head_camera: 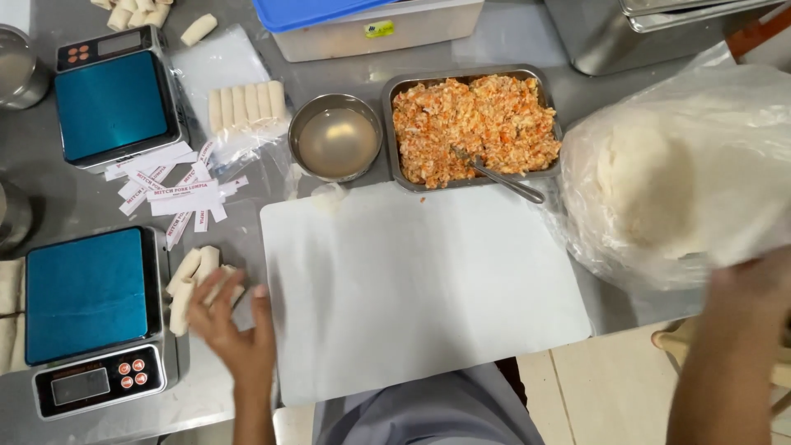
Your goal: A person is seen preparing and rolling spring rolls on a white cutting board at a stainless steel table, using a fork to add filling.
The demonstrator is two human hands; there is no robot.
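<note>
At lower left, the left hand (233, 330) is spread open over a small pile of rolls (196, 284) beside a scale (89, 317). At right, the right hand (754, 284) is closed on a bag of wrappers (659, 177).

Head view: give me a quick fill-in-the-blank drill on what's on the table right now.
1. The spoon rests in the metal tray of orange-flecked ____.
2. The left hand is next to a small pile of pale ____ beside the near scale.
3. The right hand touches a clear plastic ____ of white wrappers.
4. The round metal bowl holds cloudy ____.

Missing words: filling; rolls; bag; liquid
</note>
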